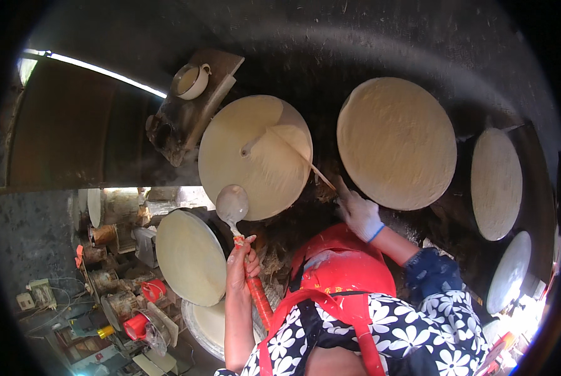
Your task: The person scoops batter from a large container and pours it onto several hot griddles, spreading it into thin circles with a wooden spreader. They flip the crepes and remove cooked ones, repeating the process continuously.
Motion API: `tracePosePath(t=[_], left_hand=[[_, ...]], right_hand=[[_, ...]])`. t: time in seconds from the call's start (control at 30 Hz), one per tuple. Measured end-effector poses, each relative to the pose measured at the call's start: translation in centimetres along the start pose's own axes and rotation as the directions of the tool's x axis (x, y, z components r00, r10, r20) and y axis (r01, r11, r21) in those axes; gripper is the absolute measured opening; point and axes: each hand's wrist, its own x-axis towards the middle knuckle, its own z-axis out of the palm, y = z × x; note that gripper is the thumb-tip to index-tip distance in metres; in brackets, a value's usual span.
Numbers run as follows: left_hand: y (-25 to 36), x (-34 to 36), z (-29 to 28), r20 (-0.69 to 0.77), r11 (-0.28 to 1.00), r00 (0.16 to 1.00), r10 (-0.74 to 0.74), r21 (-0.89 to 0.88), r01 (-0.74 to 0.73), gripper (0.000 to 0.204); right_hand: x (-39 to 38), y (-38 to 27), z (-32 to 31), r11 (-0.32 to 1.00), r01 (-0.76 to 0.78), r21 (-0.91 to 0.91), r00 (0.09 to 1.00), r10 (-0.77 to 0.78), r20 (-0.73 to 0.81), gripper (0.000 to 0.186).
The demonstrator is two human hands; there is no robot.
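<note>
nearest, a black garment with white flowers (412, 335) lies under a red apron (346, 269), whose yellow lettering is too small to read; the bare left hand (241, 263) is closed round the red-wrapped handle of a metal ladle (233, 203), bowl up; the right hand (359, 216), in a white glove, grips the end of a thin wooden stick (321, 177), which reaches across a pale-coated round plate (224, 135) in front of the person; the ladle's bowl overlaps this plate's lower edge in view, and whether they touch i cannot tell; below left are another round plate (190, 257) and a pale round vessel (196, 332); to the right stand more round plates (396, 144); beyond, a cream mug (193, 81) sits on a worn stand (215, 103), against a dark, smudged wall (387, 37)
</note>
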Motion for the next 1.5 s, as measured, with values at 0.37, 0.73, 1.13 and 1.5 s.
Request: tracePosePath(t=[0.37,0.73,1.13,1.5], left_hand=[[1.1,-0.1,2.4,0.08,0.999,0.996,-0.025,-0.038,0.028,0.032],[0.5,3.1,0.1,0.17,0.995,0.982,-0.084,-0.032,0.09,0.026],[-0.5,4.6,-4.7,0.373,0.986,0.914,-0.163,0.023,0.166,0.033],[-0.8,6.6,-3.5,0.335,0.985,0.929,-0.154,-0.027,0.173,0.028]], right_hand=[[11.6,-6.4,0.9,0.979,-0.141,-0.148,0.978,0.115,-0.176,0.069],[5.9,-13.1,1.5,1.0,-0.012,-0.007,0.965,0.013,0.26,0.075],[4.5,-9.2,3.8,0.98,-0.044,-0.196,0.999,0.038,-0.033,0.068],[-2.5,-10.9,5.9,0.935,-0.355,0.009,0.929,0.353,-0.112,0.07]])
